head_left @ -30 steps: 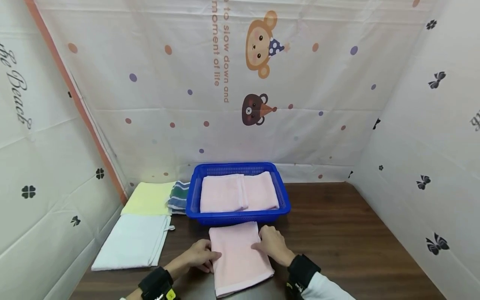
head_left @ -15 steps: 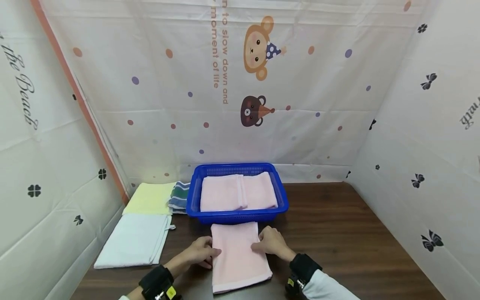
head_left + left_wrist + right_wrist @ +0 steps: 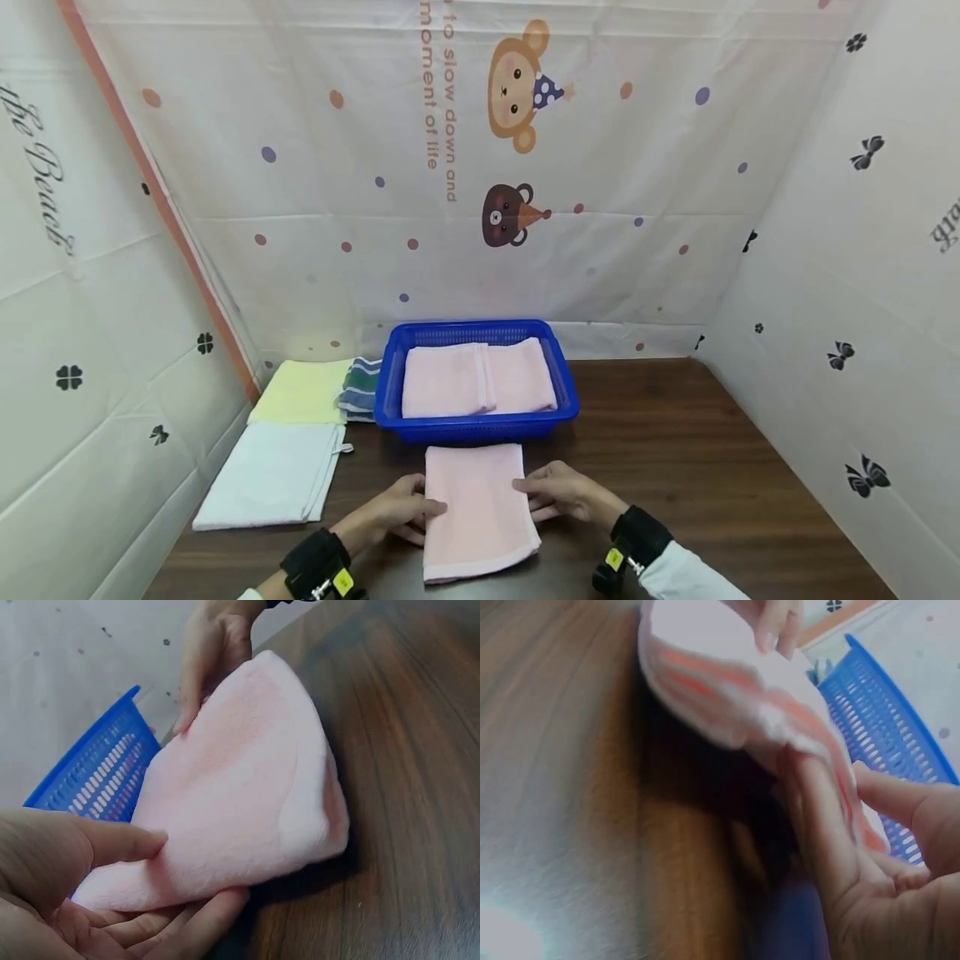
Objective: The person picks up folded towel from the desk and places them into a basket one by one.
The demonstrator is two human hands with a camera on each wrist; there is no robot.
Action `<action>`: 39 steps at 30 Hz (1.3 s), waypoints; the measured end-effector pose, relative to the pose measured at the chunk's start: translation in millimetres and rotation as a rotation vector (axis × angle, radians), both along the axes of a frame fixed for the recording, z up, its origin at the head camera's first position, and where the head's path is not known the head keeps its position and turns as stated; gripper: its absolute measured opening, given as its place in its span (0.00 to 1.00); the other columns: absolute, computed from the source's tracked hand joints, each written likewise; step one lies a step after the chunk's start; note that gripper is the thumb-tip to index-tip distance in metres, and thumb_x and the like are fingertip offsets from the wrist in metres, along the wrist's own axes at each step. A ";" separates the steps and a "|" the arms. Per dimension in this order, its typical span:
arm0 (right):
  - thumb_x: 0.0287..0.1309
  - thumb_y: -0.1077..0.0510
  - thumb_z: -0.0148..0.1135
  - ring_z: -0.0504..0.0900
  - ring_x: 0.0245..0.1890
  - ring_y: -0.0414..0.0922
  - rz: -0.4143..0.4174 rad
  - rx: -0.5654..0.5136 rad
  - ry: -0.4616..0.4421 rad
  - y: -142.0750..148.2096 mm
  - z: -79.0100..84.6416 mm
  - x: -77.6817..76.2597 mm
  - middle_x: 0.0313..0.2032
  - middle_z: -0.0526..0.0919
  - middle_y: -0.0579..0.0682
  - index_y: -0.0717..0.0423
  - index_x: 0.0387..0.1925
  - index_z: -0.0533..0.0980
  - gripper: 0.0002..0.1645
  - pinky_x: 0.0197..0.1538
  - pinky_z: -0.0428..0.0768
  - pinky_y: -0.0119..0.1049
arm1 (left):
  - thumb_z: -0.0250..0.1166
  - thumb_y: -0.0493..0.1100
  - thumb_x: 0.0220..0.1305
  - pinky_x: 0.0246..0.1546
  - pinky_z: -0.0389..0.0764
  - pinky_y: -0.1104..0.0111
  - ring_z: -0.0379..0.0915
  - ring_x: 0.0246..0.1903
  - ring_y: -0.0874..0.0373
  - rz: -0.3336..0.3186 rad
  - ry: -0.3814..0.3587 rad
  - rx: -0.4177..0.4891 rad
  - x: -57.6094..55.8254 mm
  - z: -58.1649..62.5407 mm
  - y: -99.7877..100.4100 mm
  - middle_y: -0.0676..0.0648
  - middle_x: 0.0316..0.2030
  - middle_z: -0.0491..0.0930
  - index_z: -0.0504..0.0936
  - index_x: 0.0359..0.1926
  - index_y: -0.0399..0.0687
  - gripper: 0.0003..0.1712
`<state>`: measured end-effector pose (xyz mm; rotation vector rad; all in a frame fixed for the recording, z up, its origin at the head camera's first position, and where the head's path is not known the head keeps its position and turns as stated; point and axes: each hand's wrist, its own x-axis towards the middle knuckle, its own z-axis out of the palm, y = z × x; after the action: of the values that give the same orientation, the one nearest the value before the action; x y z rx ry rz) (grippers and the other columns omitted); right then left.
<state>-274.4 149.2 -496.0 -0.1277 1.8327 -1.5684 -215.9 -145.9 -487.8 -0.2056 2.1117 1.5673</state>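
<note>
A folded pale pink towel (image 3: pixel 480 512) lies in front of the basket, held at both sides. My left hand (image 3: pixel 401 507) pinches its left edge; in the left wrist view the thumb (image 3: pixel 124 844) presses on top while the other fingers reach underneath. At the right edge is my right hand (image 3: pixel 567 492). Its thumb (image 3: pixel 889 791) rests on the upper face and its fingers (image 3: pixel 821 817) are tucked below the layers. The right wrist view shows the stacked folds between them, slightly blurred.
Just behind the towel stands a blue basket (image 3: pixel 480 429) with folded pink towels (image 3: pixel 446 379) inside. To the left lie a white towel (image 3: pixel 266 475), a yellow towel (image 3: pixel 303 392) and a striped cloth (image 3: pixel 360 387). A printed curtain (image 3: pixel 300 192) surrounds the wooden table (image 3: pixel 675 500).
My right hand has shifted its grip outward and rightward, with its fingers now under the towel's right edge. The left hand has kept its hold. The towel's near end has shifted slightly left.
</note>
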 end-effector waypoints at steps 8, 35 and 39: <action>0.65 0.63 0.65 0.89 0.41 0.48 0.016 -0.099 0.079 7.9 34.7 18.6 0.43 0.89 0.63 0.78 0.70 0.59 0.40 0.43 0.89 0.45 | 0.66 0.39 0.66 0.36 0.88 0.54 0.84 0.36 0.54 -0.056 0.084 0.108 9.9 42.5 -4.8 0.42 0.40 0.85 0.65 0.65 0.32 0.31; 0.50 0.73 0.50 0.78 0.25 0.47 -0.258 0.561 0.587 6.0 128.8 -129.9 0.23 0.68 0.50 0.66 0.26 0.69 0.03 0.35 0.89 0.52 | 0.68 0.36 0.66 0.52 0.86 0.53 0.81 0.49 0.44 0.042 0.094 0.026 -174.0 97.6 58.2 0.35 0.54 0.77 0.60 0.71 0.29 0.38; 0.46 0.74 0.51 0.74 0.16 0.46 -0.205 0.687 0.709 4.0 120.0 -127.6 0.15 0.59 0.45 0.50 0.14 0.55 0.22 0.23 0.85 0.43 | 0.68 0.37 0.66 0.52 0.86 0.53 0.80 0.43 0.47 0.048 0.085 -0.051 -170.8 87.4 65.5 0.37 0.49 0.77 0.65 0.68 0.29 0.34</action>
<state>-402.0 153.2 -375.9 -0.1945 2.9237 -0.9762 -386.7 -80.4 -400.4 -0.2116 2.2296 1.5764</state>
